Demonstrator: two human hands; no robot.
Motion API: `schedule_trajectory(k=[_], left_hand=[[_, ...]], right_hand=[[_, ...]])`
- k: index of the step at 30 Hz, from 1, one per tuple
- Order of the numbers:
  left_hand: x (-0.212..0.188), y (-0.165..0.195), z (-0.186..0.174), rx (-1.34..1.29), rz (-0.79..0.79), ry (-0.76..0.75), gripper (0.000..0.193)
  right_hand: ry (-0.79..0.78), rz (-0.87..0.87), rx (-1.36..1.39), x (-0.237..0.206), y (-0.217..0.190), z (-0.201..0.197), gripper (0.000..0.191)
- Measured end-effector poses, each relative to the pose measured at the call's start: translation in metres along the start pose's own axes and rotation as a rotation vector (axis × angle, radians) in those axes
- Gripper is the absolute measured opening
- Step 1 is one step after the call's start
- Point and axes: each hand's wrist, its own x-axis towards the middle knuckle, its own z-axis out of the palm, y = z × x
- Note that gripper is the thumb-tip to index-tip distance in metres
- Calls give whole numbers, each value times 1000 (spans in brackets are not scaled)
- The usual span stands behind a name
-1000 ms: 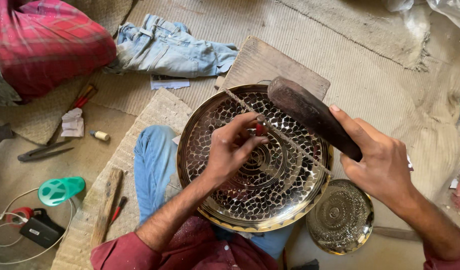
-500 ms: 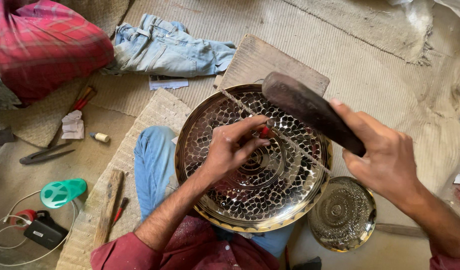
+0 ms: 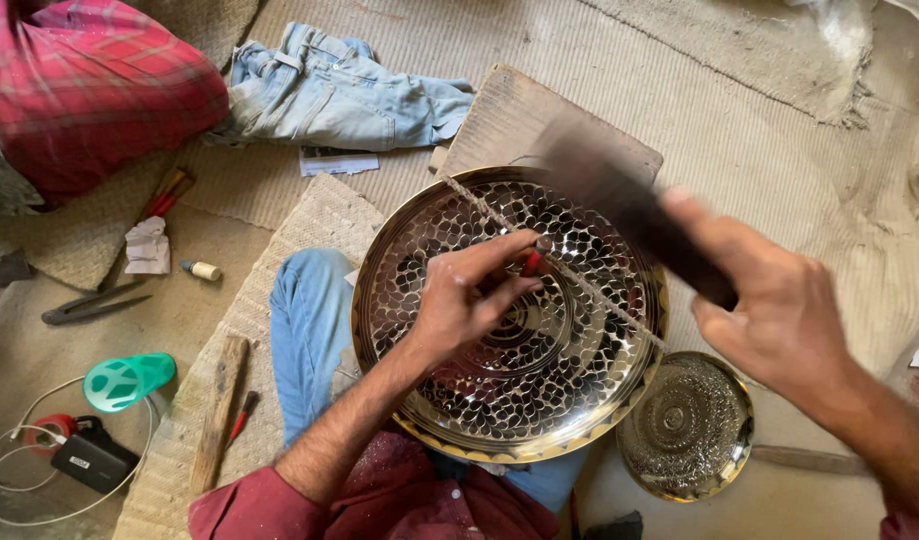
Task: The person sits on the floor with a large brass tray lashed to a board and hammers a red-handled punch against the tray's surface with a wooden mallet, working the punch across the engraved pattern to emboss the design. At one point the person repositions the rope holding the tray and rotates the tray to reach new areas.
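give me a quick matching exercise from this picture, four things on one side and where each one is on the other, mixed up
Things:
1. dark mallet
2. folded jeans
3. small engraved dish
4. green cup

Places:
A. lying on its side at the far left, near a white cable
B. beside the lower right rim of the large patterned plate
C. gripped in the right hand, above the plate
D. on the mat at the top, left of the wooden board

Pairs: 1-C, 2-D, 3-B, 4-A

Crumpled blue jeans [image 3: 344, 95] lie on a woven mat [image 3: 699, 90] beside a red plaid cloth [image 3: 89, 90]. On the dusty floor [image 3: 29, 350]: a green cup [image 3: 127, 380] tipped sideways, a black charger [image 3: 91, 457] with white cable, dark shears [image 3: 91, 303], a wooden stick [image 3: 219, 412].
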Motion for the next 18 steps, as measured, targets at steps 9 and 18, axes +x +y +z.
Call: schedule_trajectory(k=[9, 18], left_hand=[[-2, 8, -2, 68, 2, 59, 50], [-4, 9, 0, 78, -32, 86, 45]], right_hand=[[-83, 32, -68, 0, 2, 0, 94], [-124, 33, -85, 4, 5, -6, 96]])
